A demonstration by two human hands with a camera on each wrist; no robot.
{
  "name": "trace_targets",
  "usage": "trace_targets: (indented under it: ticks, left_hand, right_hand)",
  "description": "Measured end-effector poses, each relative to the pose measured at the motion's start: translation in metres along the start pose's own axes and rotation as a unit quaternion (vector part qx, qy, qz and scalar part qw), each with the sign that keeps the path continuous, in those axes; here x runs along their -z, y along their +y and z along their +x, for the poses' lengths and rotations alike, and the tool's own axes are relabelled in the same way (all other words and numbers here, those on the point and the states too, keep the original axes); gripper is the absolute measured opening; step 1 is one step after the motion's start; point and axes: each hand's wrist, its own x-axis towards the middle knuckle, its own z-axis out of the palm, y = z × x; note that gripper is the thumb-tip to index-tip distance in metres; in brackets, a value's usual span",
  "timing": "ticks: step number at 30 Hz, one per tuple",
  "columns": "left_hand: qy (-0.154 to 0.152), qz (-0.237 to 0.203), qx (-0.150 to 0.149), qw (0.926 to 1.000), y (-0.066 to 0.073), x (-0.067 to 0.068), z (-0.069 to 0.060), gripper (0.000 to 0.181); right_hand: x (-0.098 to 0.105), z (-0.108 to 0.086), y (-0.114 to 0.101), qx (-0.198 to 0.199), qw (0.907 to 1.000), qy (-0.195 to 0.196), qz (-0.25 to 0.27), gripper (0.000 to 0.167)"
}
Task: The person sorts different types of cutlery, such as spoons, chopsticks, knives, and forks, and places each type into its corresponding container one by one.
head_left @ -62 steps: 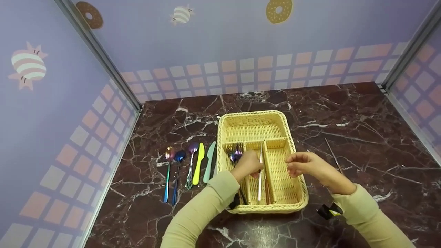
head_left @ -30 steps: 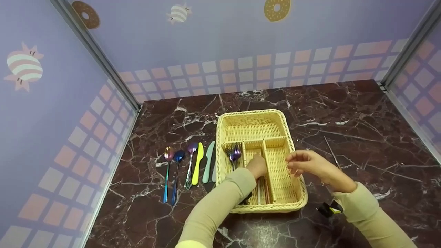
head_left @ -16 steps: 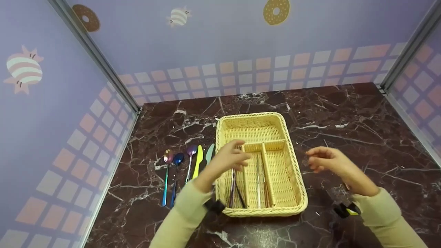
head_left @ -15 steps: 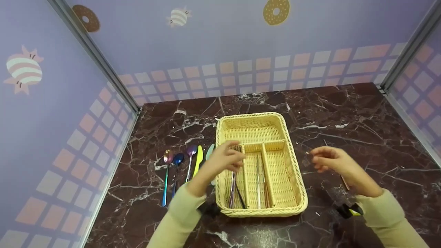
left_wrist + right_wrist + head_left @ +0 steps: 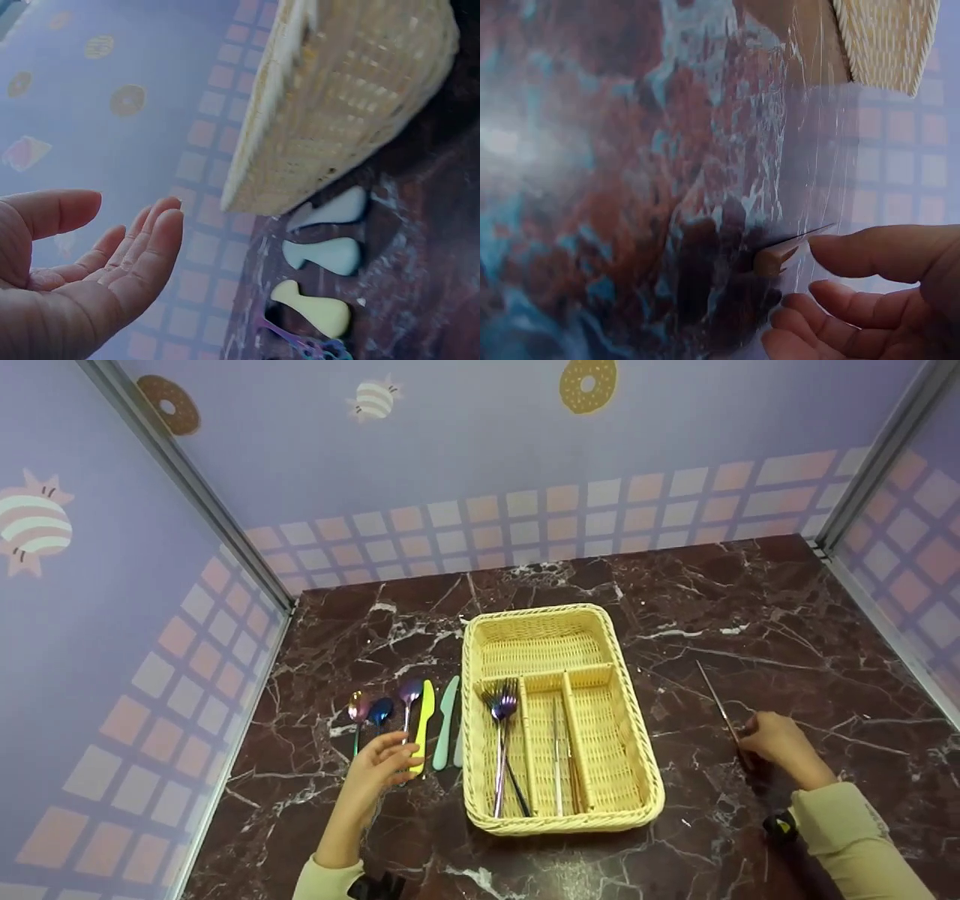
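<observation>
So the person's in pale cream sleeves, kinda yellowish-green in this light. Right behind the right hand [image 5: 780, 744] there's a wide cuff [image 5: 832, 814], looks folded back, with plain sleeve [image 5: 889, 874] further behind. Left hand [image 5: 371, 776] has a matching pale cuff [image 5: 321, 881] behind it. 2 chunky black gadgets too, 1 behind each hand: the right gadget [image 5: 772, 829] has a small yellow-green patch [image 5: 785, 826], the left gadget [image 5: 375, 887] just looks black.

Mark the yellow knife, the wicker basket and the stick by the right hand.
Yellow knife [image 5: 423, 724]: head view, around where blade meets handle.
Wicker basket [image 5: 566, 826]: head view, on the near rim.
Stick [image 5: 783, 252]: right wrist view, near its thick end.
</observation>
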Motion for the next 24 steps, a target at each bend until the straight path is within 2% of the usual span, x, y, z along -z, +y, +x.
trace_targets:
  ticks: [3, 8, 14, 20, 24]
  left_hand:
    - [0.002, 0.001, 0.004, 1.0000, -0.012, 0.005, -0.001, 0.043]
    - [0.005, 0.002, 0.013, 0.9999, -0.018, 0.006, -0.003, 0.043]
    - [0.009, 0.002, 0.022, 0.9997, -0.022, 0.005, -0.004, 0.042]
    - [0.019, -0.002, 0.021, 0.9996, -0.022, 0.006, -0.008, 0.040]
    - [0.014, -0.001, 0.015, 0.9998, -0.020, 0.005, -0.008, 0.040]
  right_hand:
    - [-0.003, 0.003, -0.002, 0.006, 0.9999, 0.004, 0.008, 0.019]
    - [-0.009, 0.005, -0.004, 0.021, 0.9996, 0.000, 0.017, 0.009]
    - [-0.009, 0.005, -0.004, 0.029, 0.9990, -0.004, 0.035, 0.015]
    - [-0.008, 0.008, -0.007, 0.039, 0.9992, -0.004, 0.005, 0.019]
    - [-0.007, 0.010, -0.003, 0.040, 0.9989, -0.018, 0.012, 0.019]
